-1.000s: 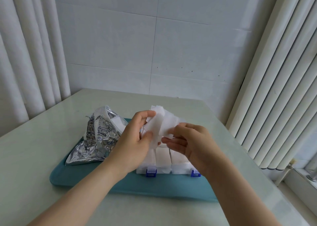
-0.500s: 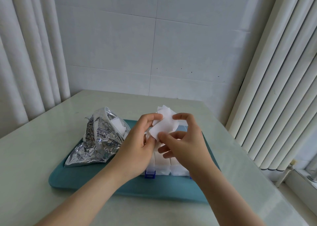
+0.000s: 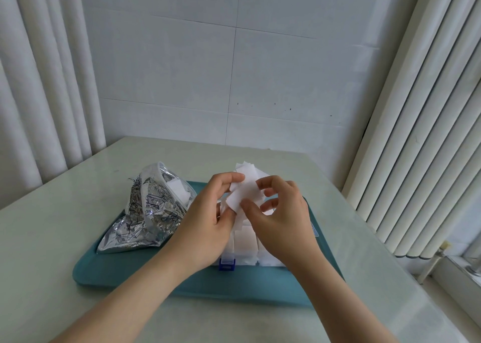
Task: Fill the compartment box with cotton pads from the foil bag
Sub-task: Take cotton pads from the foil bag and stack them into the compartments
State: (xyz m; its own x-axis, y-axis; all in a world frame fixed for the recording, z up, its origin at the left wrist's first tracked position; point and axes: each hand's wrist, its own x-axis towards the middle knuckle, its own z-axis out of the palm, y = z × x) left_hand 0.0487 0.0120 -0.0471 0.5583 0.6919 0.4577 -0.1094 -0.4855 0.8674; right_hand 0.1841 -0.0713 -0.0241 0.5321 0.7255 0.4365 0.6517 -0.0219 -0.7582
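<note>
A small stack of white cotton pads (image 3: 246,189) is held above the compartment box (image 3: 246,249). My left hand (image 3: 205,223) pinches the stack's left side between thumb and fingers. My right hand (image 3: 281,212) pinches its right side with thumb and forefinger. The clear box with a blue latch (image 3: 227,264) sits on the teal tray (image 3: 145,275) and shows white pads in its near compartments; my hands hide most of it. The silver foil bag (image 3: 151,210) lies open on the tray's left side, with white pads visible in its mouth.
The tray rests on a pale green table (image 3: 52,238). White curtains (image 3: 39,82) hang to the left. A white tiled wall (image 3: 234,69) rises behind, and vertical blinds (image 3: 421,134) stand at the right beside the table's edge.
Both hands have drawn closer together around the pads. My right hand rose from below the stack and now pinches its right side. The stack looks more gathered.
</note>
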